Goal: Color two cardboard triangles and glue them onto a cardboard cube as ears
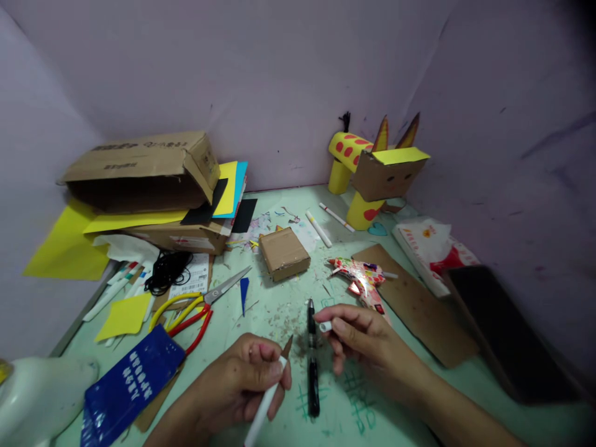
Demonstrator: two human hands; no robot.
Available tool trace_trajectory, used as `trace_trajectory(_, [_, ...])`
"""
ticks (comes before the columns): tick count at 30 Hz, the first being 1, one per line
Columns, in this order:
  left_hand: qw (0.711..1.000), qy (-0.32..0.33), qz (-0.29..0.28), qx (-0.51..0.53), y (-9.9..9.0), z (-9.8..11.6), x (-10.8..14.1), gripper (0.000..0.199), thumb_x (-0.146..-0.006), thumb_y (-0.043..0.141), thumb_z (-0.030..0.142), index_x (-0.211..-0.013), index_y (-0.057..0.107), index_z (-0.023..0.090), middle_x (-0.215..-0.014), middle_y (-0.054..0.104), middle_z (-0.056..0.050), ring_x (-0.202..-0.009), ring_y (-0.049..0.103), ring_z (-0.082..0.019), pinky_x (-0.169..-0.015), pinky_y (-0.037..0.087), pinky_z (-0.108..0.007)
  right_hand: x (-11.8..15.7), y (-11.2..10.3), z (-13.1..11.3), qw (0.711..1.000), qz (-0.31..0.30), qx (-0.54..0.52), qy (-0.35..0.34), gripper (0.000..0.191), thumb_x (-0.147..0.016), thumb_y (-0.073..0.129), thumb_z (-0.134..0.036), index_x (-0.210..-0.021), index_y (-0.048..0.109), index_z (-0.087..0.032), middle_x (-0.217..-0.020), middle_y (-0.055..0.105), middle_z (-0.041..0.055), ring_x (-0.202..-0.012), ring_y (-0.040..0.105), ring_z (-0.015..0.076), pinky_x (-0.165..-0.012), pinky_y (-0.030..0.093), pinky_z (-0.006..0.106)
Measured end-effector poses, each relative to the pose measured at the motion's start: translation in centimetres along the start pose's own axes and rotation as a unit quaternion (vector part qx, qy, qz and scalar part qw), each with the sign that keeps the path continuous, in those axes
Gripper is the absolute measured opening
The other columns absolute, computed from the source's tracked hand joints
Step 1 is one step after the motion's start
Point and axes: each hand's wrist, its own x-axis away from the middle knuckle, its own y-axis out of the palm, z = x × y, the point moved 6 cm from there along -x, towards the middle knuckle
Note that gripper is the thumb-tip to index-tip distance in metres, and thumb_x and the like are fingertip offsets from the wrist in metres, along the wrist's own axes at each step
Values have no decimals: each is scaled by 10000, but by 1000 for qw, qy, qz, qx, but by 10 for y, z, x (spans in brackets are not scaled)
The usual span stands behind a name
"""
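In my left hand [246, 379] is a white marker [265, 403], its brown tip bare and pointing up and away from me. The fingers of my right hand [367, 341] pinch a small white marker cap [325, 326], apart from the marker. Between the two hands a black pen [312, 372] lies lengthwise on the table. Beyond it sits a small brown cardboard box [284, 253]. A glue gun [361, 279] with a colourful patterned body rests just past my right hand.
Yellow-and-red scissors [202, 307], a blue packet [133, 385] and black cord [170, 272] lie left, near a large cardboard box [144, 167]. A cardboard animal [388, 177] stands at the back right. A cardboard strip [433, 323] and a dark phone-like slab [507, 335] are right.
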Motion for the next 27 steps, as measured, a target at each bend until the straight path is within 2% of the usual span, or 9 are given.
trace_trajectory(6, [999,10,46,4,-8,4,0,375,-648,745,457,-647,592,114,-422,505,19,-302,282,-10,-300,139,-150,1,2,-2,1000,11,4,2,369,-669,786,-445,-873,685,-155,-568,589,-43,-468,601,92,-517,442,227])
trace_trajectory(19, [992,31,115,-31,-20,5,-1,380,-645,726,477,-657,553,140,-471,484,30,-376,287,-35,-353,135,-175,2,4,0,1000,14,2,-2,382,-656,803,-409,-925,672,-173,-638,607,-33,-559,640,128,-606,416,268])
trace_trajectory(21, [985,53,150,-60,-26,10,1,375,-650,716,478,-658,551,141,-467,456,47,-392,279,-35,-379,155,-177,2,4,0,1000,14,3,-3,381,-654,805,-410,-931,678,-182,-640,600,-36,-564,639,125,-614,409,267])
trace_trajectory(23, [952,99,240,-164,-37,22,5,376,-660,686,497,-655,562,142,-489,450,49,-433,325,-50,-423,222,-178,2,3,1,1000,11,7,-2,396,-663,792,-436,-955,687,-190,-634,590,-36,-567,632,122,-617,399,266])
trace_trajectory(25, [883,137,343,-289,-47,36,13,367,-664,651,508,-662,586,147,-526,477,34,-495,401,-84,-479,293,-194,2,3,2,1000,5,18,4,436,-678,766,-482,-992,692,-190,-625,575,-34,-559,618,120,-614,387,268])
trace_trajectory(27, [828,142,407,-358,-54,45,21,344,-670,623,500,-684,607,157,-543,504,23,-522,441,-115,-506,325,-216,1,2,2,999,7,31,7,468,-688,741,-521,-1007,689,-183,-618,553,-35,-539,595,115,-596,375,267])
